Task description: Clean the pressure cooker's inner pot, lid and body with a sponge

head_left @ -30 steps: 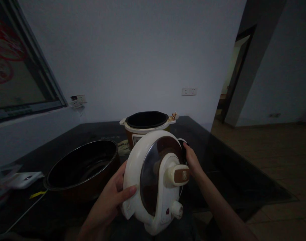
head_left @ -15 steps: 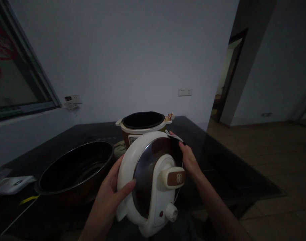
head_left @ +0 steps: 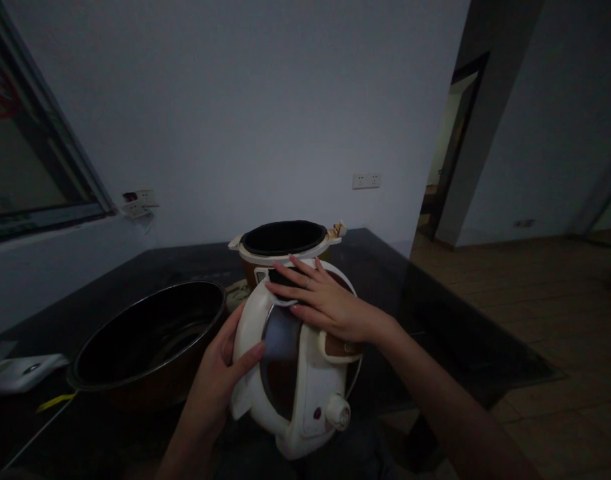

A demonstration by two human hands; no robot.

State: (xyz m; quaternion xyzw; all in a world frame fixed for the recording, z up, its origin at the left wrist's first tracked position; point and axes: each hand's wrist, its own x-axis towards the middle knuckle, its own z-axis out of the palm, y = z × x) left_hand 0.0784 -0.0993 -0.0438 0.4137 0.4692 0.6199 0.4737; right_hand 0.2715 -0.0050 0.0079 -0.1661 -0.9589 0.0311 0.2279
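My left hand [head_left: 218,373] grips the white rim of a pressure cooker lid [head_left: 280,400], thumb on its face and fingers behind. The lid is tilted up on edge, showing a shiny dark panel, a white bar with a brown handle and a white knob. Over its upper part lies my right hand [head_left: 330,300], fingers spread, pressing a dark cloth with a pale edge [head_left: 280,277] against the lid. Behind stands the cooker body [head_left: 249,265], uncovered, its dark inside showing. Part of the lid handle is hidden by my right wrist.
A large dark pan [head_left: 150,333] stands to the left on the dark tabletop [head_left: 435,320]. Beyond it are a white object [head_left: 28,373] and a yellow tag [head_left: 55,402] by a thin cord. Wall sockets [head_left: 366,181] are on the wall behind.
My right hand has moved left with the cloth, from the lid's far right edge across its upper face. My left hand keeps its grip; the lid has shifted slightly.
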